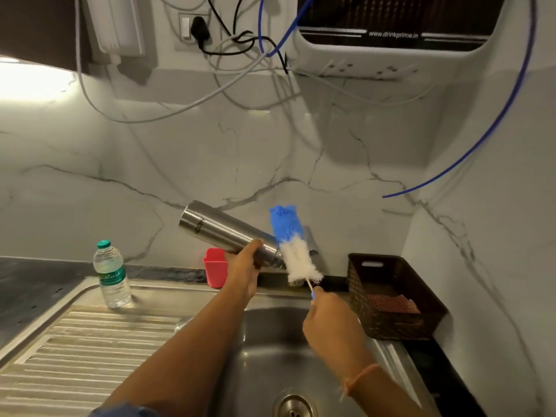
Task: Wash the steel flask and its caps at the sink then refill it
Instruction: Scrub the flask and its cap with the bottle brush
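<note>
My left hand [242,272] grips the steel flask [219,228] near its neck and holds it tilted above the sink [270,350], base up to the left, mouth down to the right. My right hand [329,319] holds the thin handle of a bottle brush [293,245]. Its blue and white bristle head stands just outside the flask's mouth, pointing up. No caps are visible.
A clear plastic water bottle [112,275] with a green cap stands on the ribbed draining board [84,356]. A red cup [215,267] sits behind the sink. A dark woven basket [391,296] stands at the right. A water purifier [400,34] and loose tubes hang on the wall above.
</note>
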The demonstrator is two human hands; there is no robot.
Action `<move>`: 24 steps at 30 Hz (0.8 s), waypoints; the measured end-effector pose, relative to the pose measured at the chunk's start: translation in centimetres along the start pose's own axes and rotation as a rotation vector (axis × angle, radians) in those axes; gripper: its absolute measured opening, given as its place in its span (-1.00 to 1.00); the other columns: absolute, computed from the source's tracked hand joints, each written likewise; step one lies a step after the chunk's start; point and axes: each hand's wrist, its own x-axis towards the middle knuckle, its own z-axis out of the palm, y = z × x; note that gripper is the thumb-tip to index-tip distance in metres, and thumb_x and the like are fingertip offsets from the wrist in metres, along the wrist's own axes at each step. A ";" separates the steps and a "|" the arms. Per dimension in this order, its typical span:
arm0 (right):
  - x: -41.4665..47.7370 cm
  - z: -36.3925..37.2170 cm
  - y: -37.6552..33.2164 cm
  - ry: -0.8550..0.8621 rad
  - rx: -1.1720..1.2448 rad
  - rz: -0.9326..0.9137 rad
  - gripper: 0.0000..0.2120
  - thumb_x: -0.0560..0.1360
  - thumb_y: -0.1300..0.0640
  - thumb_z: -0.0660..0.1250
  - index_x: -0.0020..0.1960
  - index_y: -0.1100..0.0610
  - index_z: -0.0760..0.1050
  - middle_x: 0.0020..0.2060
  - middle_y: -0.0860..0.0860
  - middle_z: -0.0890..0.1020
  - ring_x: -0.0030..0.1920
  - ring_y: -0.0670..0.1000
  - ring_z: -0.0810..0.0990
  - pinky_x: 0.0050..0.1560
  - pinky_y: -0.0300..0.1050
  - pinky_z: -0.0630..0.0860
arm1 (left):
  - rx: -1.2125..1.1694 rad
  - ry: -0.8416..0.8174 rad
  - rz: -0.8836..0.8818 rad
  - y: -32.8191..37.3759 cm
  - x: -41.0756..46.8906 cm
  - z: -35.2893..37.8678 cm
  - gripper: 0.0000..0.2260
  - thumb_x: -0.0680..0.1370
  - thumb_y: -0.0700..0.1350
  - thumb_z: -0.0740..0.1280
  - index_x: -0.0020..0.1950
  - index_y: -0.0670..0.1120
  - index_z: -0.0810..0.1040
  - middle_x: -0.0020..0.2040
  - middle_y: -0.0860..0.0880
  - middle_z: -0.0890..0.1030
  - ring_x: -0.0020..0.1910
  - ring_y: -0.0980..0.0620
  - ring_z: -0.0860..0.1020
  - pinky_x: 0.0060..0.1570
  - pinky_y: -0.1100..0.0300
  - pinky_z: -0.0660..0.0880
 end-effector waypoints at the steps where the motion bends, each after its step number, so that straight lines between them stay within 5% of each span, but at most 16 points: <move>1: -0.6 0.1 -0.2 0.006 -0.014 -0.021 -0.62 0.60 0.17 0.06 0.41 0.09 0.27 0.20 0.06 0.49 0.16 0.03 0.51 0.08 -0.15 0.45 | -0.039 0.002 -0.011 0.1 -0.1 0.2 -0.40 0.41 -0.20 0.48 0.38 -0.14 0.32 0.22 -0.14 0.55 0.14 -0.08 0.57 0.19 0.01 0.51; 8: 1.3 -1.1 -0.1 -0.019 0.058 0.034 -0.71 0.59 0.17 0.13 0.29 0.17 0.41 0.13 0.10 0.54 0.10 0.06 0.54 -0.08 -0.22 0.37 | -0.006 0.058 0.027 0.4 -0.5 0.3 -0.44 0.36 -0.26 0.50 0.28 -0.12 0.34 0.11 -0.07 0.56 0.12 -0.08 0.55 0.24 -0.01 0.46; 14: -1.6 -0.1 -0.6 -0.010 0.017 -0.065 -0.65 0.60 0.18 0.08 0.38 0.10 0.28 0.23 0.05 0.46 0.18 0.03 0.50 0.10 -0.16 0.44 | 0.004 0.115 0.010 1.0 0.2 0.8 -0.49 0.38 -0.16 0.50 0.28 -0.19 0.44 0.11 -0.10 0.61 0.10 -0.03 0.57 0.15 0.14 0.47; 17: -0.5 -0.5 -0.6 -0.009 0.076 0.001 -0.66 0.60 0.18 0.11 0.38 0.13 0.32 0.21 0.07 0.48 0.17 0.04 0.50 0.01 -0.18 0.41 | 0.040 0.100 -0.003 0.7 0.1 0.6 -0.47 0.38 -0.10 0.51 0.29 -0.11 0.40 0.15 -0.08 0.58 0.17 -0.04 0.52 0.29 0.08 0.38; 20: 1.6 -1.4 -0.5 -0.036 0.184 0.099 -0.69 0.59 0.19 0.16 0.31 0.20 0.40 0.17 0.11 0.54 0.15 0.08 0.53 -0.08 -0.24 0.33 | 0.003 0.009 0.006 0.4 -0.3 0.7 -0.51 0.41 -0.19 0.47 0.28 -0.07 0.37 0.16 -0.07 0.56 0.21 -0.06 0.51 0.31 0.05 0.40; 24: 0.7 -1.5 -0.9 -0.052 0.228 0.063 -0.67 0.60 0.18 0.14 0.35 0.18 0.36 0.21 0.10 0.52 0.19 0.06 0.50 0.03 -0.22 0.38 | -0.047 -0.002 0.034 1.0 -0.5 1.3 -0.51 0.43 -0.24 0.45 0.29 -0.07 0.35 0.20 -0.08 0.54 0.22 -0.06 0.50 0.31 0.04 0.41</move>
